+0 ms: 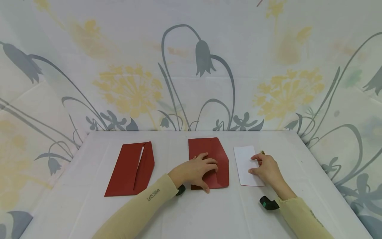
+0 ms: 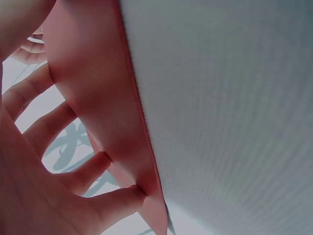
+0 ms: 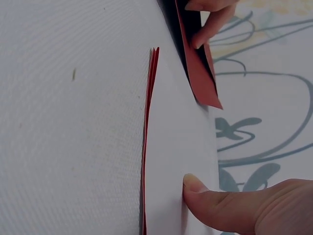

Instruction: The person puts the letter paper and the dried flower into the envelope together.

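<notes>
In the head view, my left hand (image 1: 197,171) rests with spread fingers on the middle red envelope (image 1: 222,166), whose flap points right. The left wrist view has its fingertips pressing on the red paper (image 2: 98,73). My right hand (image 1: 267,169) touches the right part of a white card (image 1: 243,162), thumb and forefinger apart on its face. Thin red layers (image 3: 145,137) show along the card's edge in the right wrist view. There the thumb (image 3: 215,205) lies against the white face, while the other fingers are out of sight.
Another red envelope (image 1: 122,172) lies at the left, a white strip showing in its opening. White cloth (image 1: 209,215) covers the table, and a flower-patterned curtain (image 1: 191,99) rises behind it. A black wrist device (image 1: 268,203) sits by the right sleeve (image 1: 298,215).
</notes>
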Motion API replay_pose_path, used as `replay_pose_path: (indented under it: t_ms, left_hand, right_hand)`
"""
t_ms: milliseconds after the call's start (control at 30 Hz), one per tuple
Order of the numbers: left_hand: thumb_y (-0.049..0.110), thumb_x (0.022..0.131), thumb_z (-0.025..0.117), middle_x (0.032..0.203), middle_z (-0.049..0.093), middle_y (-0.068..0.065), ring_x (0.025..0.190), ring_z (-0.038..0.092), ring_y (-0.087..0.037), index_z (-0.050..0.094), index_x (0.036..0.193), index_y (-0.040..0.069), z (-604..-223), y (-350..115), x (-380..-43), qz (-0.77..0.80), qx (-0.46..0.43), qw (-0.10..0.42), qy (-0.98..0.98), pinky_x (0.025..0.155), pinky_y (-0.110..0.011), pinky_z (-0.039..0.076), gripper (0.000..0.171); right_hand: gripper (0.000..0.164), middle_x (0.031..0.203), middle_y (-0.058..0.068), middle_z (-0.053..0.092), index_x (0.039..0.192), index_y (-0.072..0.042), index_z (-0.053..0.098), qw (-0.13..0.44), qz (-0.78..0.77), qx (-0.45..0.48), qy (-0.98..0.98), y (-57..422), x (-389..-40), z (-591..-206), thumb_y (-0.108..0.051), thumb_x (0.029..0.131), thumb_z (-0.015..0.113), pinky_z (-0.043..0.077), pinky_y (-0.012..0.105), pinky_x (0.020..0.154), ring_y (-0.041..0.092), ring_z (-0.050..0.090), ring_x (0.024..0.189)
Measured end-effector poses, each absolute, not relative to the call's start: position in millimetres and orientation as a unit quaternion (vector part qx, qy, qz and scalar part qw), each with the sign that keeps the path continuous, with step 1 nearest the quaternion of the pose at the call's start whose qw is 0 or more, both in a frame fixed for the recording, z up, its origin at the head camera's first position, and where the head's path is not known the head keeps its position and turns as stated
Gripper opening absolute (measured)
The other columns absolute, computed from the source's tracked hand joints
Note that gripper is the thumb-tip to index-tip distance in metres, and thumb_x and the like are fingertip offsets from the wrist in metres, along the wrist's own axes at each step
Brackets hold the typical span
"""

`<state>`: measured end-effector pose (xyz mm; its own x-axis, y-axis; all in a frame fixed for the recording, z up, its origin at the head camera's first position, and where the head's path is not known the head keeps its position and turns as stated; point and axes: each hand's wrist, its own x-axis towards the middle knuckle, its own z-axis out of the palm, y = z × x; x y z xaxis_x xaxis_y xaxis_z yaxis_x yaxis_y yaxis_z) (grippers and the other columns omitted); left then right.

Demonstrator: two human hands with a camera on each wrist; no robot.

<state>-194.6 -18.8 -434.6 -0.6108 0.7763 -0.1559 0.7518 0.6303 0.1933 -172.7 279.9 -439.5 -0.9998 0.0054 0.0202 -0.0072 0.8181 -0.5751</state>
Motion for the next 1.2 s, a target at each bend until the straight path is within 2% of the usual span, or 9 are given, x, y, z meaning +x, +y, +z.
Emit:
replay_pose_path:
  t_ms: [200, 333, 433, 633, 833, 1033, 1200]
  left_hand:
    - [0.057, 0.074, 0.082, 0.152, 0.038, 0.010, 0.147, 0.019, -0.034, 0.054, 0.132, 0.030, -435.3, -19.3, -195.3, 0.057, 0.425, 0.116, 0.896, 0.110, -0.057, 0.034, 0.070]
    - [0.057, 0.074, 0.082, 0.152, 0.038, 0.010, 0.147, 0.019, -0.034, 0.054, 0.132, 0.030, -435.4, -19.6, -195.4, 0.057, 0.427, 0.116, 0.895, 0.109, -0.057, 0.034, 0.070]
    - [0.057, 0.074, 0.082, 0.152, 0.038, 0.009, 0.147, 0.019, -0.034, 0.055, 0.132, 0.029, -435.4, -19.6, -195.3, 0.059, 0.428, 0.118, 0.894, 0.109, -0.058, 0.035, 0.070]
    - [0.056, 0.074, 0.082, 0.152, 0.038, 0.008, 0.147, 0.019, -0.035, 0.055, 0.132, 0.028, -435.4, -19.0, -195.6, 0.063, 0.423, 0.124, 0.895, 0.109, -0.059, 0.034, 0.069]
    - [0.056, 0.074, 0.082, 0.152, 0.039, 0.008, 0.147, 0.019, -0.034, 0.055, 0.132, 0.028, -435.1, -18.1, -196.7, 0.067, 0.421, 0.127, 0.896, 0.109, -0.059, 0.033, 0.070]
    - [0.055, 0.075, 0.082, 0.152, 0.039, 0.008, 0.147, 0.018, -0.034, 0.054, 0.133, 0.028, -435.0, -17.6, -196.9, 0.067, 0.419, 0.129, 0.896, 0.110, -0.059, 0.032, 0.070]
    - [0.055, 0.075, 0.082, 0.152, 0.039, 0.008, 0.147, 0.018, -0.033, 0.054, 0.132, 0.029, -434.9, -17.9, -196.3, 0.065, 0.418, 0.129, 0.897, 0.110, -0.059, 0.032, 0.069]
  right_hand:
    - [0.052, 0.102, 0.028, 0.054, 0.114, 0.010, 0.062, 0.014, 0.304, 0.001, -0.952, 278.6, -172.7, -440.2, -0.007, 0.071, 0.086, 0.045, 0.050, 0.077, 0.038, 0.053, 0.090]
    - [0.055, 0.107, 0.031, 0.050, 0.118, 0.011, 0.060, 0.011, 0.310, -0.004, -0.951, 278.4, -172.7, -442.3, -0.006, 0.071, 0.086, 0.046, 0.050, 0.077, 0.040, 0.055, 0.092]
    - [0.056, 0.109, 0.033, 0.051, 0.118, 0.011, 0.060, 0.010, 0.312, -0.006, -0.950, 278.8, -172.5, -442.9, -0.006, 0.071, 0.085, 0.048, 0.052, 0.078, 0.043, 0.058, 0.094]
    - [0.054, 0.107, 0.029, 0.061, 0.119, 0.009, 0.062, -0.001, 0.318, -0.016, -0.948, 280.0, -170.3, -441.3, -0.009, 0.073, 0.084, 0.048, 0.051, 0.078, 0.039, 0.059, 0.095]
    - [0.052, 0.112, 0.030, 0.059, 0.122, 0.009, 0.062, -0.012, 0.317, -0.020, -0.948, 282.6, -169.4, -438.0, -0.013, 0.079, 0.081, 0.047, 0.053, 0.082, 0.041, 0.057, 0.099]
    - [0.045, 0.116, 0.030, 0.060, 0.124, 0.007, 0.062, -0.025, 0.312, -0.021, -0.949, 286.3, -167.4, -436.0, -0.016, 0.087, 0.074, 0.048, 0.054, 0.084, 0.042, 0.057, 0.104]
    - [0.032, 0.112, 0.028, 0.064, 0.121, 0.004, 0.066, -0.015, 0.315, -0.015, -0.949, 290.3, -164.1, -430.9, -0.011, 0.093, 0.063, 0.051, 0.043, 0.075, 0.039, 0.061, 0.099]
